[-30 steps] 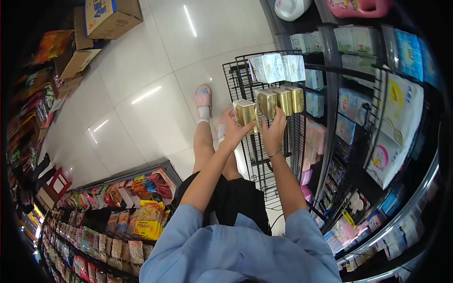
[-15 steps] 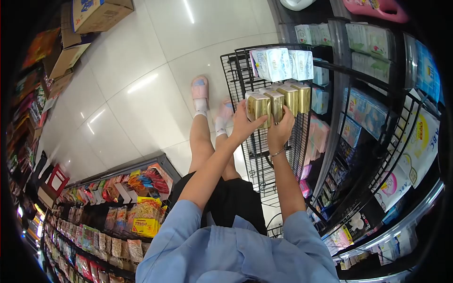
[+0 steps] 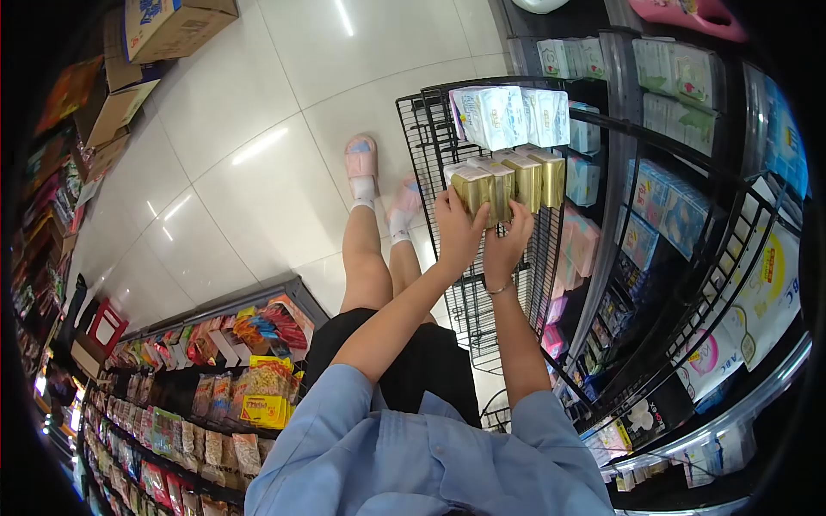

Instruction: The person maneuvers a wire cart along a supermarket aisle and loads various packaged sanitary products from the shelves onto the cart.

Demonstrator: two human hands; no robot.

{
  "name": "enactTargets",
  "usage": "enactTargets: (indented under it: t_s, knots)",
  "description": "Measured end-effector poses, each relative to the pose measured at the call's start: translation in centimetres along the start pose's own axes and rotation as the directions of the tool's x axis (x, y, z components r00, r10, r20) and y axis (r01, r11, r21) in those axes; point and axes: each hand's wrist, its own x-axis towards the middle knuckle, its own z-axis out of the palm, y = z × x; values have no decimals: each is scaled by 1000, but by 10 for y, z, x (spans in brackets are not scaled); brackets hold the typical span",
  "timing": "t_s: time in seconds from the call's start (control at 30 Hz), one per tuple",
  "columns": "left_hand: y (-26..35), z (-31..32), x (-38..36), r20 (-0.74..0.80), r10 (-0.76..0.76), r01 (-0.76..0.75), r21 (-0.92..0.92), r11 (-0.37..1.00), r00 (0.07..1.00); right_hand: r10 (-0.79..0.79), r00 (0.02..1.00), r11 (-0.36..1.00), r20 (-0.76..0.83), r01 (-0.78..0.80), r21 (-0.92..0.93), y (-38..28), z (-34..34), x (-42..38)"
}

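Observation:
A row of gold tissue packs (image 3: 527, 179) stands on a black wire rack (image 3: 434, 142). My left hand (image 3: 457, 230) grips the leftmost gold pack (image 3: 475, 187) and presses it against the row. My right hand (image 3: 507, 241) rests just below the neighbouring packs, fingers touching their front. White and blue tissue packs (image 3: 508, 115) sit on the rack above the gold ones.
Shelves of packaged goods (image 3: 680, 206) rise on the right. A low snack shelf (image 3: 215, 370) runs along the left behind me. Cardboard boxes (image 3: 163, 30) stand at the far left on the white tiled floor (image 3: 249, 146). My feet in pink sandals (image 3: 362, 163) stand beside the rack.
My left hand has carried the gold pack to the right, from apart from the row to pressed against it. My right hand stayed under the row.

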Motion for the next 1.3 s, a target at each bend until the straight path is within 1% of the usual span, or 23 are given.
enactTargets:
  t_s: [0.23, 0.33, 0.43, 0.5, 0.57, 0.6, 0.63, 0.67, 0.7, 0.73, 0.77, 0.8, 0.83, 0.87, 0.93, 0.97, 1.0, 1.07, 1.1, 1.13, 1.17, 1.23, 1.3]
  knots:
    - [-3, -10, 7, 65, -87, 88, -16, 996, 994, -21, 999, 996, 35, 24, -80, 5, 0, -6]
    - [8, -18, 2, 80, -64, 63, 17, 998, 995, -14, 1000, 998, -3, 14, -54, -1, -3, -15]
    - [32, -39, -20, 28, -53, 49, 118, 992, 998, -15, 997, 1000, -71, 17, 24, -10, -12, -39]
    - [30, -44, -41, -106, 50, -22, 249, 968, 993, -24, 999, 1000, -38, 24, 1, -17, -22, -64]
    - [37, -60, -67, -102, -36, 69, 339, 938, 994, -3, 1000, 1000, 16, 3, -2, -21, -31, -94]
    - [45, -66, -81, -126, 18, 24, 321, 947, 992, 22, 998, 1000, 57, -22, 1, -20, -33, -109]
    - [54, -73, -95, -146, 81, -35, 299, 954, 986, 314, 918, 868, 244, -381, 317, -8, -26, -125]
    - [62, -84, -103, -46, 225, -194, 354, 915, 973, 440, 743, 532, 504, -668, 520, -3, -24, -134]
    - [61, -88, -109, -14, 279, -268, 247, 931, 960, 402, 563, 8, 722, -791, 612, -13, -35, -135]
    - [62, -99, -116, 239, 252, -283, 106, 953, 938, 175, 429, -501, 886, -736, 455, -21, -47, -139]
    - [39, -105, -116, 455, 441, -563, 175, 808, 774, 265, 449, -529, 853, -672, 518, -25, -54, -146]
    - [52, -124, -116, 808, 147, -560, 251, 790, 570, 357, 458, -560, 814, -592, 579, -22, -56, -154]
    - [49, -134, -123, 834, 199, -579, 167, 798, 514, 80, 610, -587, 788, -610, 532, 5, -43, -170]
    - [48, -141, -122, 910, 74, -400, 106, 911, 409, -195, 709, -574, 677, -643, 508, 26, -33, -173]
    - [32, -148, -119, 915, -12, -271, 132, 954, 404, -76, 760, -382, 645, -620, 686, -24, -75, -194]
    - [30, -155, -108, 924, -10, -511, 220, 831, 382, 250, 738, -285, 627, -563, 776, -43, -78, -205]
    - [28, -163, -100, 933, -3, -708, 276, 650, 361, 562, 620, -201, 547, -540, 818, -56, -72, -222]
    - [29, -183, -73, 950, -40, -937, 312, 157, 309, 737, 579, -37, 348, -480, 877, -50, -53, -260]
    - [34, -200, -67, 950, 42, -949, 305, 80, 309, 773, 582, 157, 252, -560, 814, -23, -22, -272]
    - [23, -211, -46, 954, 75, -952, 281, 125, 291, 802, 543, 65, 251, -497, 866, -21, -28, -290]
    - [-30, -205, 16, 983, 170, -997, 71, -41, 63, 818, 513, -21, 258, -423, 906, -28, -37, -305]
    - [39, -247, -32, 872, 64, -864, 466, 188, 485, 837, 487, -118, 248, -282, 952, -28, -47, -327]
    - [35, -264, -24, 853, 57, -852, 509, 120, 518, 867, 477, -77, 141, -151, 986, -13, -62, -352]
